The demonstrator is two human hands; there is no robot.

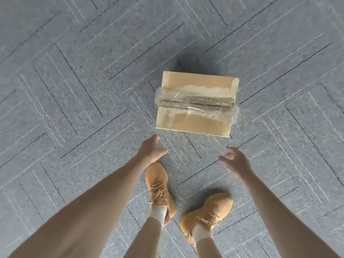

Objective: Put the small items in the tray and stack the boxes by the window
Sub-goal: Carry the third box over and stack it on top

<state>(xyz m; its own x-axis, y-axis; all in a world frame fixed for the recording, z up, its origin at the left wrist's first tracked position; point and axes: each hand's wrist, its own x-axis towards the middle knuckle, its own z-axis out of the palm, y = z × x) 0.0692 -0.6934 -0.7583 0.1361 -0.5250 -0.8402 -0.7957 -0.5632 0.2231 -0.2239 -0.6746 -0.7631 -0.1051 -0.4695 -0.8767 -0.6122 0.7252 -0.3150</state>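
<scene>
On grey carpet ahead of two tan shoes (161, 189): taped box (195, 103), flaps shut. Left hand (150, 149) and right hand (236, 161) spread, empty, just short of it (likely poised to lift).

Head view, straight down onto carpet (74, 90)

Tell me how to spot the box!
Look at the grey carpet with thin slanted lines. Just ahead of two tan shoes and two open, empty hands sits the box. It is brown cardboard, with crinkled clear tape along its torn middle seam.
</scene>
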